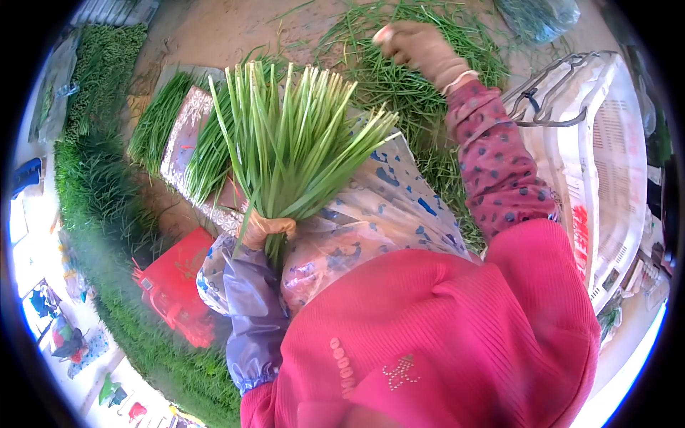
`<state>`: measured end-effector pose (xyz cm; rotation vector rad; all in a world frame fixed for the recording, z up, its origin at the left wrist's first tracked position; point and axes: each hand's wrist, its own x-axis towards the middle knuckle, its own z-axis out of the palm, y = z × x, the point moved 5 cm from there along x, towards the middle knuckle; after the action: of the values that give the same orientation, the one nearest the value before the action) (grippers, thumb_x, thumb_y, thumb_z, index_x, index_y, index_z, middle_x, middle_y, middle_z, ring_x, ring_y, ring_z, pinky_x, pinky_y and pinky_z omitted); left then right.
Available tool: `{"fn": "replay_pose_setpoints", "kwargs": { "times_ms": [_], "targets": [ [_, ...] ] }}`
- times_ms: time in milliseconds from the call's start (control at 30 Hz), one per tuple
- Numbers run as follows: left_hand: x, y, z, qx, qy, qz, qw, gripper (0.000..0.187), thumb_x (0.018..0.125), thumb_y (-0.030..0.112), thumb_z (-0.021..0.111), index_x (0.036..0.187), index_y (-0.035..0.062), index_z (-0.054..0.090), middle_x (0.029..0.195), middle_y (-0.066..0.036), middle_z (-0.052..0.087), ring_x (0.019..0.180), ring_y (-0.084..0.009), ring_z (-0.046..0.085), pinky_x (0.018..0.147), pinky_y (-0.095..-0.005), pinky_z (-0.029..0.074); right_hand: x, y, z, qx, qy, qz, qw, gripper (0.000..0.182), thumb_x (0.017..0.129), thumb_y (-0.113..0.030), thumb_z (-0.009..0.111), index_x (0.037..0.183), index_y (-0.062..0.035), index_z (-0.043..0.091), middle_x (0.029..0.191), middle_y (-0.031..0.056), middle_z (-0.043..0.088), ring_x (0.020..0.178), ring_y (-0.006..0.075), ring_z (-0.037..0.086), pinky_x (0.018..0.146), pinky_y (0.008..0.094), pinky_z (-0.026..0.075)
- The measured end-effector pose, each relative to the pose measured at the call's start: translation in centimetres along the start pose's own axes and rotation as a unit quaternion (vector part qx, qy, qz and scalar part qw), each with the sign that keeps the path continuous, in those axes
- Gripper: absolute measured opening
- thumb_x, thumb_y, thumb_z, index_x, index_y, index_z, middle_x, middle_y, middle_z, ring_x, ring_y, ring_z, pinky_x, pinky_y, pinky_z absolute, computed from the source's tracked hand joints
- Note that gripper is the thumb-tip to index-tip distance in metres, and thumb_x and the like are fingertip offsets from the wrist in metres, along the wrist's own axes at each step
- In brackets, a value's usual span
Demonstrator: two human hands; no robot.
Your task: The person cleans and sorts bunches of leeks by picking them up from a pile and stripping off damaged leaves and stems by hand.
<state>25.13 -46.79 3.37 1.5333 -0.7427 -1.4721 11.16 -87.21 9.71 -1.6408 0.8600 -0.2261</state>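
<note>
My left hand [265, 230], in a tan glove, is closed around the lower part of a thick bunch of garlic chives [289, 143]. Their pale cut ends fan upward and outward above my fist. My right hand [421, 53], gloved as well, reaches out over a loose heap of green leaves [428, 107] on the ground. Its fingers are curled together and slightly blurred; whatever is in them, if anything, cannot be made out. A clear plastic apron with blue patches [389, 182] covers my lap.
Bundled chives [168, 118] lie beside a patterned board [187, 135] at left. Nearby is a red bag [178, 274]. Long rows of stacked greens [100, 178] curve along the left. At right stands a white woven sack [578, 157] with a metal frame [542, 100]. A plastic bag [542, 18] sits at top right.
</note>
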Motion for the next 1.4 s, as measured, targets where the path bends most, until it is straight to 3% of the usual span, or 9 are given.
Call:
{"fn": "replay_pose_setpoints", "kwargs": {
  "times_ms": [67,133,400,600,867,1000,1100,1200,1400],
  "targets": [
    [-0.1,-0.7,0.2,0.009,-0.02,-0.018,1.0,0.062,0.067,0.001,0.081,0.124,-0.0049,0.056,0.114,-0.016,0.066,0.093,-0.0191,0.065,0.062,-0.0299,0.053,1.3,2.8,-3.3,0.104,0.008,0.035,0.994,0.031,0.092,-0.022,0.06,0.119,-0.0069,0.065,0.093,0.0014,0.068,0.069,0.0088,0.056,0.06,0.0243,0.048],
    [-0.4,-0.8,0.9,-0.203,0.026,-0.057,0.977,0.054,0.068,-0.004,0.076,0.115,-0.0031,0.05,0.072,-0.012,0.058,0.06,-0.0232,0.058,0.051,-0.0374,0.048,0.9,3.7,-4.3,0.09,0.051,0.008,0.995,0.042,0.093,-0.024,0.061,0.131,-0.006,0.055,0.103,0.0039,0.067,0.079,0.0104,0.059,0.067,0.0278,0.052],
    [-0.7,-1.7,-0.9,-0.085,-0.044,-0.014,0.995,0.045,0.078,0.001,0.074,0.116,-0.0051,0.05,0.077,-0.013,0.06,0.062,-0.0227,0.058,0.051,-0.036,0.048,-3.8,3.3,6.9,-0.008,-0.373,-0.005,0.928,0.061,0.09,-0.04,0.066,0.139,-0.0081,0.05,0.122,0.0147,0.062,0.109,0.0222,0.058,0.082,0.0335,0.054],
    [-0.7,-1.6,0.0,-0.067,-0.073,0.017,0.995,0.042,0.091,0.014,0.065,0.121,-0.0025,0.042,0.076,-0.014,0.055,0.059,-0.0251,0.055,0.053,-0.0384,0.049,0.0,4.8,1.4,0.173,-0.004,0.047,0.984,0.026,0.09,-0.013,0.064,0.114,-0.0045,0.066,0.081,-0.0004,0.061,0.064,0.0055,0.049,0.057,0.0165,0.042],
    [0.0,-2.6,-0.6,-0.235,0.024,-0.062,0.97,0.067,0.07,-0.001,0.08,0.125,-0.0017,0.042,0.077,-0.016,0.057,0.055,-0.0261,0.056,0.047,-0.0412,0.046,-6.6,0.6,2.2,0.123,-0.235,-0.026,0.964,0.045,0.082,-0.003,0.067,0.126,-0.0026,0.061,0.111,0.0055,0.064,0.094,0.0125,0.057,0.086,0.0275,0.047],
    [-0.2,-0.4,0.5,-0.213,0.052,-0.013,0.975,0.061,0.066,-0.003,0.08,0.118,-0.0058,0.048,0.079,-0.014,0.06,0.057,-0.0238,0.059,0.047,-0.0362,0.045,-6.0,0.0,6.0,0.061,-0.301,0.006,0.952,0.037,0.087,-0.008,0.064,0.123,-0.0035,0.063,0.085,-0.0042,0.062,0.069,0.007,0.051,0.064,0.0224,0.044],
    [-0.9,0.7,0.9,-0.161,-0.011,-0.095,0.982,0.058,0.07,-0.001,0.079,0.124,-0.0026,0.058,0.107,-0.014,0.068,0.093,-0.0232,0.067,0.07,-0.0344,0.057,-3.9,-1.3,4.4,0.045,-0.067,-0.017,0.997,0.034,0.089,-0.009,0.062,0.123,-0.0054,0.063,0.081,-0.0056,0.062,0.065,0.0054,0.05,0.059,0.0212,0.042],
    [0.1,-0.3,0.5,0.053,0.004,0.065,0.996,0.052,0.072,-0.006,0.075,0.122,-0.0042,0.058,0.101,-0.015,0.069,0.082,-0.0215,0.067,0.061,-0.0331,0.056,-4.3,-5.8,5.4,0.087,-0.147,-0.149,0.974,0.026,0.091,-0.01,0.061,0.116,-0.0036,0.063,0.088,-0.003,0.064,0.07,0.0055,0.054,0.065,0.021,0.047],
    [0.2,1.2,2.0,-0.194,-0.013,-0.022,0.981,0.047,0.075,-0.007,0.072,0.12,-0.006,0.057,0.093,-0.016,0.068,0.068,-0.0189,0.065,0.053,-0.0302,0.053,-4.4,-2.3,7.4,0.01,-0.246,-0.057,0.968,0.018,0.089,-0.015,0.067,0.102,-0.0019,0.067,0.08,-0.0038,0.06,0.067,0.0035,0.05,0.062,0.0203,0.042]
  ]
}}
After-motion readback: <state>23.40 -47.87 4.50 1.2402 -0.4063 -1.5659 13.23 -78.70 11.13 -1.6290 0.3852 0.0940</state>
